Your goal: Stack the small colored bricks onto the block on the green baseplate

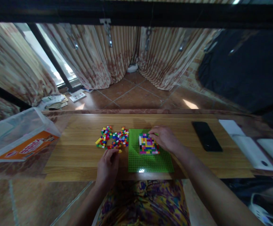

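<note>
A green studded baseplate (136,163) lies on the wooden table, bearing a low, roughly square build of many-coloured toy bricks (148,145). At the build's far right corner is my right hand (163,138), its thumb and fingertips pinched together. Whatever those fingertips hold is too small to make out. Left of the baseplate spreads a pile of loose toy bricks (115,138). My left hand (108,164) rests at the pile's near edge with curled fingers. A yellow brick (120,151) shows right at its fingertips; whether it is gripped I cannot tell.
A clear plastic tub with an orange label (29,146) lies on its side at the left. To the right are a black phone (207,136) and white objects (254,152). A dark bar (136,14) crosses overhead. Curtains (119,56) hang beyond the table (79,157).
</note>
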`<move>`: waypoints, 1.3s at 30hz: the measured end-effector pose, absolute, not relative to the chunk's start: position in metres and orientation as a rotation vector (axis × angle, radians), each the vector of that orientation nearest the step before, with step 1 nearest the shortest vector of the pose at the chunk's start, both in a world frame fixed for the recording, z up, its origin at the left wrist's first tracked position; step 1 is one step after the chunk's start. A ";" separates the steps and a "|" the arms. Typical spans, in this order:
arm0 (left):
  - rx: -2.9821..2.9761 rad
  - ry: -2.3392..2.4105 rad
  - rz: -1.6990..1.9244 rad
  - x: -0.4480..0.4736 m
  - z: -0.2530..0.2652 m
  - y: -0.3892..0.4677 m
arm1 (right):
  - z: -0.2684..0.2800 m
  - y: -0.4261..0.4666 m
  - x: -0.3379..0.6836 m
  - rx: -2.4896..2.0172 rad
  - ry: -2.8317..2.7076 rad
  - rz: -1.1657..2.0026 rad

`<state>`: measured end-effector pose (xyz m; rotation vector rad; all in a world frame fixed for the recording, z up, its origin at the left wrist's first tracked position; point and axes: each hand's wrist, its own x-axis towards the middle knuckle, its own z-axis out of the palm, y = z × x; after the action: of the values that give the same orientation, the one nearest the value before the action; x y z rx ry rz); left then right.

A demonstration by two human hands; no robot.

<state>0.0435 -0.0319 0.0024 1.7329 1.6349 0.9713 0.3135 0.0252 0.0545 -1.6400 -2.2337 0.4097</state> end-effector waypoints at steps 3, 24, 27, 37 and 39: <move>1.436 1.502 1.035 0.051 0.005 -0.033 | 0.044 0.015 0.313 -1.656 -2.053 0.387; 1.126 1.096 0.902 0.091 0.039 -0.037 | 0.057 -0.056 0.257 -1.367 -1.798 0.695; 1.173 1.095 0.893 0.095 0.037 -0.038 | 0.056 -0.061 0.262 -1.387 -1.813 0.743; 1.289 1.242 0.896 0.093 0.014 -0.032 | 0.040 -0.036 0.310 -1.560 -1.565 0.494; 1.352 1.258 0.916 0.092 0.009 -0.028 | 0.032 -0.025 0.319 -1.576 -1.533 0.479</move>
<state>0.0923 -0.0276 0.0087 1.3517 1.2576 0.9159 0.3190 -0.0250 0.0324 -1.5760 -1.5331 0.4791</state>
